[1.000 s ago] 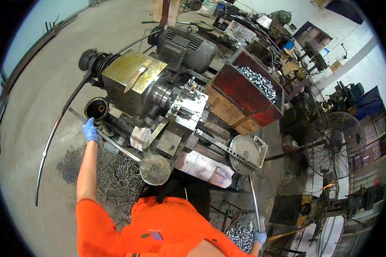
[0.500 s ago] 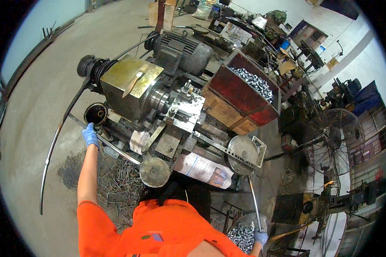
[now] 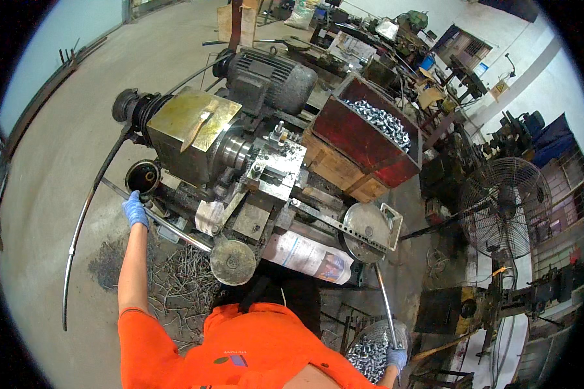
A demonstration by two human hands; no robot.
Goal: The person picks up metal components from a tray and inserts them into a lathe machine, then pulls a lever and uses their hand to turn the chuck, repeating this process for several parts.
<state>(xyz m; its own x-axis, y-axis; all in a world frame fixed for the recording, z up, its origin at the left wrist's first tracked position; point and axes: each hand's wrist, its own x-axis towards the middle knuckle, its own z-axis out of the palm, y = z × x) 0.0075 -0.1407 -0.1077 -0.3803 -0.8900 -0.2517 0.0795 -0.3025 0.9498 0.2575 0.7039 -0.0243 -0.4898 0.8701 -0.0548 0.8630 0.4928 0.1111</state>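
Note:
My left hand (image 3: 135,209), in a blue glove, is wrapped round a long steel lever (image 3: 183,236) beside a black round pot (image 3: 143,176). That lever runs to a round metal disc (image 3: 233,261) at the front of a small lathe (image 3: 194,123). At the lower right my right hand (image 3: 396,358), also gloved, grips the end of a second steel lever (image 3: 385,298), which comes down from another round disc (image 3: 368,232). Between the two levers sits the lathe's tool slide (image 3: 279,165), close to its chuck (image 3: 235,150).
A red bin (image 3: 370,139) of small shiny metal parts stands on wood behind the slide. Below my right hand is a basket (image 3: 370,350) of similar parts. Metal shavings (image 3: 182,275) cover the floor at left. A large fan (image 3: 505,207) stands at right; a motor (image 3: 272,78) is behind.
The machine appears slightly further left in the view. Both hands keep hold of their levers, with little visible movement.

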